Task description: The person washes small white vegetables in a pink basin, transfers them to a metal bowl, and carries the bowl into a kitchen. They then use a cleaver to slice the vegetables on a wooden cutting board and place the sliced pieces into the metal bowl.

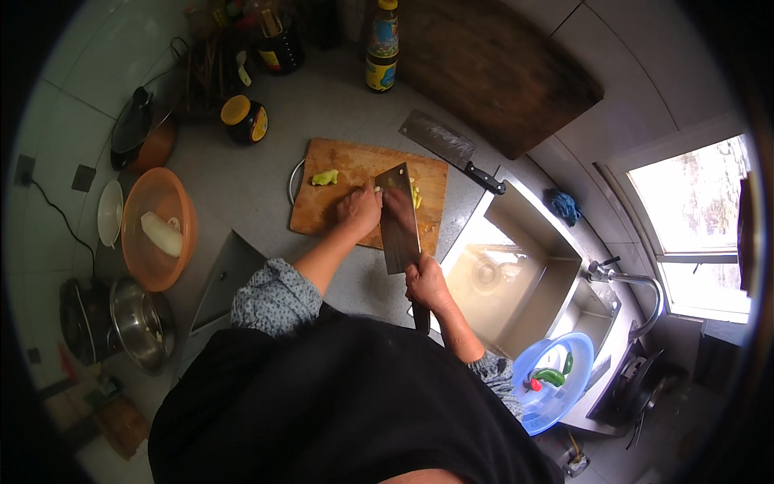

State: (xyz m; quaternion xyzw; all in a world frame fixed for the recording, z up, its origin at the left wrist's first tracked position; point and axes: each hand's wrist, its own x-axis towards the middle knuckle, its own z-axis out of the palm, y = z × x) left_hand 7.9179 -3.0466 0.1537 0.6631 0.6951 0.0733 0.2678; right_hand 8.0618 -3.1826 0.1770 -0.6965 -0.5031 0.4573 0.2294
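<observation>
My right hand (428, 283) grips the dark handle of a cleaver (399, 233), whose broad blade slants over a wooden cutting board (320, 209). Beside the blade, my left hand (361, 209) has its fingers curled down on the board. A small pale piece of food (378, 189) shows at those fingertips, too little of it to name exactly. To the right of the blade lie yellowish cut pieces (416, 196), partly hidden by it. A knobbly yellow-green piece (325, 177), perhaps peeled ginger, rests on the board's left part.
A second cleaver (441, 138) lies behind the board, near the sink (493, 272). An orange basin (189, 236) holds a peeled white vegetable. Peppers lie in a blue basin (577, 381). A yellow-lidded jar (247, 120) and a sauce bottle (382, 48) stand farther back.
</observation>
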